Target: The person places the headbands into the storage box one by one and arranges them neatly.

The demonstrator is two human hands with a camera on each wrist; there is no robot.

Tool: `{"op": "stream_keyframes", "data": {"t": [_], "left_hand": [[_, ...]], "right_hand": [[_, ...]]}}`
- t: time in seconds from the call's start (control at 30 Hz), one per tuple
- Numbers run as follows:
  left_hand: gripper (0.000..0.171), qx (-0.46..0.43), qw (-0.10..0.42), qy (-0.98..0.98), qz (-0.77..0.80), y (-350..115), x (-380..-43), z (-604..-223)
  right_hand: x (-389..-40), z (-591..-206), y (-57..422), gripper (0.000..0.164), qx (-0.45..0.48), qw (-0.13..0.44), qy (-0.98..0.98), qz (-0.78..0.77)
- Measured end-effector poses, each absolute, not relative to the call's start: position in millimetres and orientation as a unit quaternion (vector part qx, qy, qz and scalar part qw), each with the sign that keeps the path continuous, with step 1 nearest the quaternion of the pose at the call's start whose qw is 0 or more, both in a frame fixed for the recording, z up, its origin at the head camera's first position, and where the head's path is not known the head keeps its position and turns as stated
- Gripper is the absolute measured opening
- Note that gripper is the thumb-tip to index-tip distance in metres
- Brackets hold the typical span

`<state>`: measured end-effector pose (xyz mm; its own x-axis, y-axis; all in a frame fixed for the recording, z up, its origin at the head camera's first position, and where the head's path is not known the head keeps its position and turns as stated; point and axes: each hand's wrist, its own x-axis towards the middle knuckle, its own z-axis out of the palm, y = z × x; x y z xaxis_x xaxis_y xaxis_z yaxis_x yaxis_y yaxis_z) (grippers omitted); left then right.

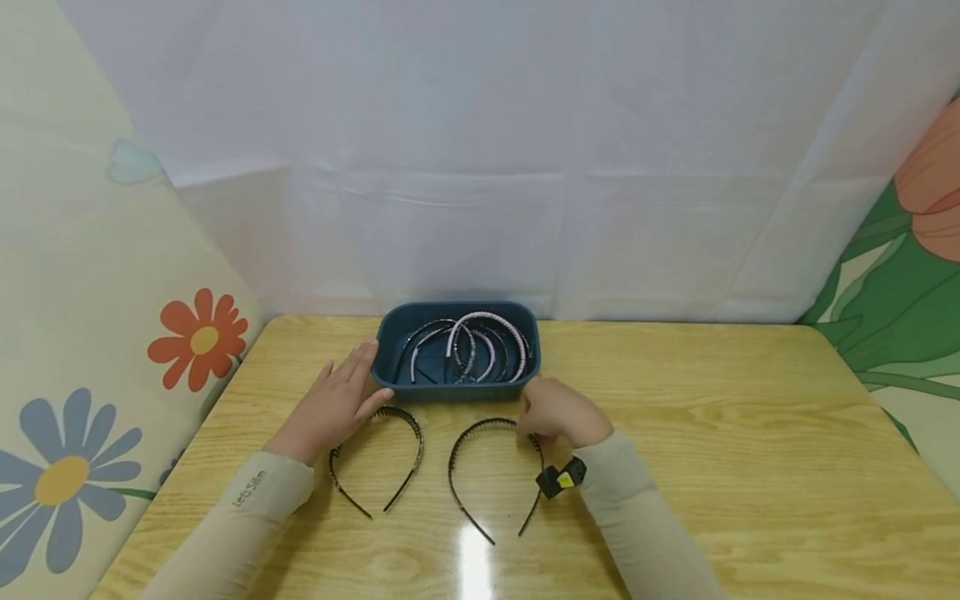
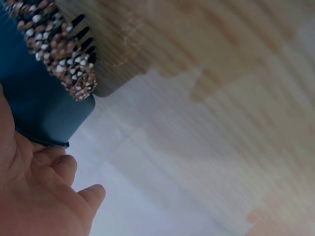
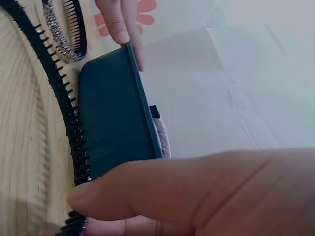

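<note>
A dark blue bin (image 1: 450, 392) stands at the table's back edge, holding several headbands (image 1: 517, 333), some pale pink and some dark. My left hand (image 1: 337, 400) rests against its left side, fingers stretched along the wall and thumb at the front rim. A black toothed headband (image 1: 452, 467) is in front of the bin on the right. My right hand (image 1: 562, 410) pinches its upper right part beside the bin's front right corner, thumb (image 3: 106, 196) over the band; the other fingertips are mostly hidden. Near the left hand is a stone-studded headband (image 1: 420, 442), its teeth inward.
The wooden table (image 1: 712, 433) extends to the right of the hands. Behind it hangs a white cloth (image 1: 450, 167), with flower-printed fabric (image 1: 75, 275) at the left. A black and yellow device (image 1: 561, 478) is strapped at the right wrist.
</note>
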<state>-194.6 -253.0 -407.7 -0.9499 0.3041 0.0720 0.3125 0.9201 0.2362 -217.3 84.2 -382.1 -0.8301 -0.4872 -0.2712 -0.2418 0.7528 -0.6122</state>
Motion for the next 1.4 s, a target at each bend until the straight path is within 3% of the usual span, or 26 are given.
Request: {"op": "stream_keyframes", "data": {"t": [0.5,1.4], "left_hand": [[0.082,-0.158,0.020,-0.979,-0.123,-253.0,-194.5,-407.9],[0.083,-0.156,0.016,-0.980,-0.119,-253.0,-195.7,-408.9]], "right_hand": [[-222.9,-378.5,89.1,0.006,-0.190,0.224,0.882,-0.368],[-225.0,-366.2,99.5,0.015,-0.203,0.189,0.849,-0.450]]}}
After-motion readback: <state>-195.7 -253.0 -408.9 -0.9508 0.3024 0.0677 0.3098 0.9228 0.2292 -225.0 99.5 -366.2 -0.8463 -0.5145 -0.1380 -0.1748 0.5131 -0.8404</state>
